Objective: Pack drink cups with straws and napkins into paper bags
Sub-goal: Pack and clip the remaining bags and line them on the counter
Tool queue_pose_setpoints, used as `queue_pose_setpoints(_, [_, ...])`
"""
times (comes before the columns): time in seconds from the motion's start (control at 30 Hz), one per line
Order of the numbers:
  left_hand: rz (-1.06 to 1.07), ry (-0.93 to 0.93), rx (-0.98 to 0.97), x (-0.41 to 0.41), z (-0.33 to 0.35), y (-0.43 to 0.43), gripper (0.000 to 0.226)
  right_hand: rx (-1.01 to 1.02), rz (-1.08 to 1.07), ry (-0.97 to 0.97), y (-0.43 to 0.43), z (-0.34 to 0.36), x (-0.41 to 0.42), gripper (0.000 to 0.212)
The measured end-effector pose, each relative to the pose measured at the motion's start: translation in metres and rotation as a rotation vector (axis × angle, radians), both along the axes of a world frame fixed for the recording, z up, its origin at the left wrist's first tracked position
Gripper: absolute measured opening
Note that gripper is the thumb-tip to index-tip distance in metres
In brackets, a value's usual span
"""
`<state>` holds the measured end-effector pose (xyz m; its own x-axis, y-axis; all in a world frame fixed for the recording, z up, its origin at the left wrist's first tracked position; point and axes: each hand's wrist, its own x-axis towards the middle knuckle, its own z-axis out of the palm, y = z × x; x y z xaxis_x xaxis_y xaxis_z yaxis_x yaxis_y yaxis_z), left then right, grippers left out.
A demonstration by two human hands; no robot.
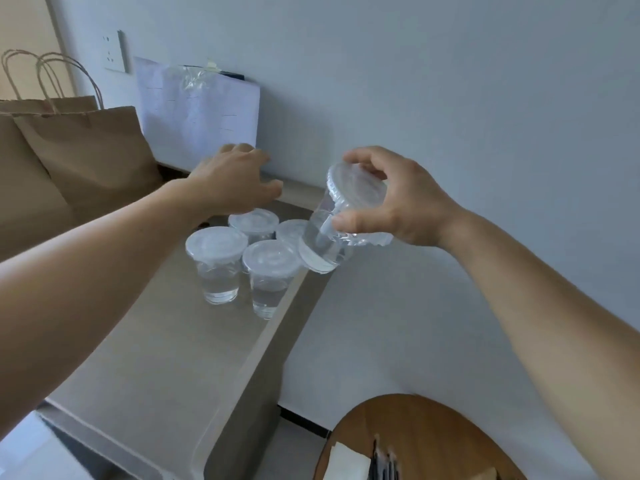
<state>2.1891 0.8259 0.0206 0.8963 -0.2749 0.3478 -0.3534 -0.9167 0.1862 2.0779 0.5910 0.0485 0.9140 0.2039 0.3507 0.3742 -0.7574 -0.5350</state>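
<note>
Currently I have the right hand (398, 202) curled round the lid end of one clear lidded cup (322, 247), held above the counter's (156, 341) right edge, its long axis tilted with lid up-right and base down-left. Four more cups (216, 265) stand upright in a cluster by that edge, each part-filled with clear liquid under a flat translucent lid. The left hand (232, 178) hovers over them, fingers spread, holding nothing; two brown paper bags (90, 150) stand at the back left corner.
</note>
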Motion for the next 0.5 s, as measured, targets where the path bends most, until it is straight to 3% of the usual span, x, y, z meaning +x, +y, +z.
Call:
queue_pose_setpoints(0.27, [-0.197, 0.049, 0.074, -0.030, -0.031, -0.141, 0.064, -0.035, -0.271, 0.080, -0.136, -0.046, -0.048, 0.094])
queue_pose_setpoints(0.5, [-0.339, 0.228, 0.183, -0.077, -0.123, -0.258, 0.068, -0.130, -0.401, 0.276, -0.236, -0.139, -0.097, 0.099])
